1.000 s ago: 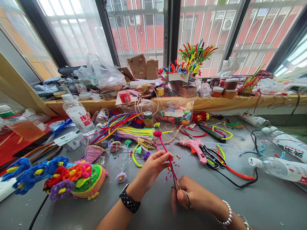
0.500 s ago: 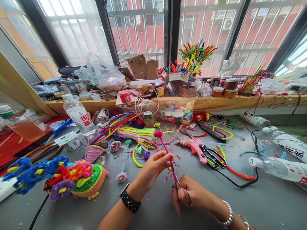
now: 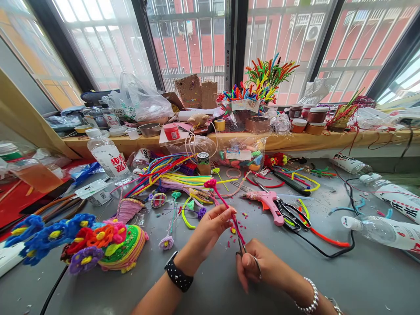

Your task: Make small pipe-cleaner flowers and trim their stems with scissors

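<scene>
My left hand (image 3: 215, 225) pinches the stem of a pink pipe-cleaner flower (image 3: 210, 184), whose small bloom points up and away to the left. Below the fingers, the stem slants down toward my right hand (image 3: 254, 264). That hand is closed round the handles of a pair of scissors (image 3: 242, 247), and the blades lie along the lower end of the pink stem. Whether they are cutting into it I cannot tell. Pink fuzz clippings (image 3: 238, 229) are scattered on the table under both hands.
Right of my hands lie a pink glue gun (image 3: 267, 203) and black-handled pliers (image 3: 290, 218). Pipe-cleaner flowers (image 3: 87, 258) stand on the left, with a pipe-cleaner bundle (image 3: 183, 181) behind. Plastic bottles (image 3: 377, 229) lie at the right; an upright bottle (image 3: 108, 153) stands at the left.
The pink flower's bloom has swung a little to the left, so the stem leans more. Both hands stay almost in place, the scissors still at the stem's lower end.
</scene>
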The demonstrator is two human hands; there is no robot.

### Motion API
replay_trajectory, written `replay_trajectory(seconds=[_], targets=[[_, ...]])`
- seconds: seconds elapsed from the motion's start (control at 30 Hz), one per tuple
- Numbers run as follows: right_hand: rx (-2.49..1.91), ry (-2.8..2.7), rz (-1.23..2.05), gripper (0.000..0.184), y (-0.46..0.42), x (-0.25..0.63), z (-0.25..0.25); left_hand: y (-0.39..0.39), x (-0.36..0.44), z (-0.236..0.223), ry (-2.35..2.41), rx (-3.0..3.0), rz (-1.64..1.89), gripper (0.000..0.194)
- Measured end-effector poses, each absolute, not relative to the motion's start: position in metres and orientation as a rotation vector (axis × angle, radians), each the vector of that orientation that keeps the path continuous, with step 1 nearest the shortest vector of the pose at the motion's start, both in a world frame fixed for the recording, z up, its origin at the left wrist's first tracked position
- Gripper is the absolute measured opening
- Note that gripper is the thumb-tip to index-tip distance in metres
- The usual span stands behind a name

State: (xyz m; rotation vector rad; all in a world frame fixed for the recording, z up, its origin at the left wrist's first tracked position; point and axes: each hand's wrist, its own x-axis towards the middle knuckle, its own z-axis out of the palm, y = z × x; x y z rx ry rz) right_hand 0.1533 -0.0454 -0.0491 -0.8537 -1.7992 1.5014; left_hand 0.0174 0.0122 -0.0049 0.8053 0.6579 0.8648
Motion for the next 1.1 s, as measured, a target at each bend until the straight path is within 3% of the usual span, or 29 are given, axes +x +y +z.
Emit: replay_trajectory(seconds=[0.63,1.1], targets=[[-0.855,-1.862,1.432,0.069,-0.044,0.1558,-0.0476,0.0103,0.0178,-0.0027,0.632,0.801,0.845,0.014],[-1.143,-1.903,1.297,0.067,-0.0437,0.1522,-0.0542,0.0137,0.0153,-0.0088,0.63,0.806,0.867,0.01]])
